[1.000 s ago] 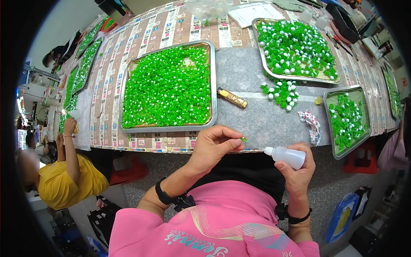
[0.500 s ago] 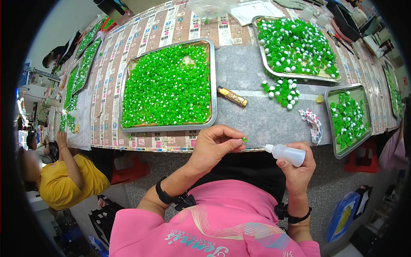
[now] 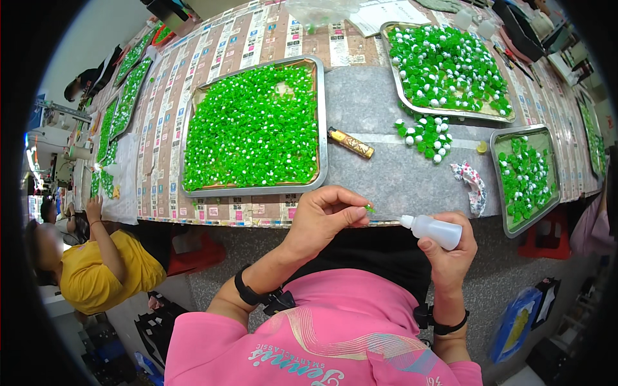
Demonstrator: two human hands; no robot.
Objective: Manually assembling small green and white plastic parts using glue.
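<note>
My left hand [image 3: 325,220] is closed in a pinch at the table's front edge, with a small green plastic piece [image 3: 370,208] between thumb and forefinger. To its right, my right hand [image 3: 452,258] is wrapped round a translucent white squeeze bottle [image 3: 436,231]. The bottle lies nearly level, its narrow nozzle pointing left toward the green piece, a short gap apart. Beyond my hands, a small pile of green pieces with white balls [image 3: 426,137] rests on a grey cloth [image 3: 360,96]. Left of the pile is a gold-and-black lighter [image 3: 351,143].
A metal tray [image 3: 322,122] packed with green pieces stands left of the cloth. Two more trays, one at the far right [image 3: 450,116] and one nearer [image 3: 494,174], hold green pieces with white balls. A floral fabric band [image 3: 475,190] lies nearby. A person in yellow [image 3: 109,273] sits at left.
</note>
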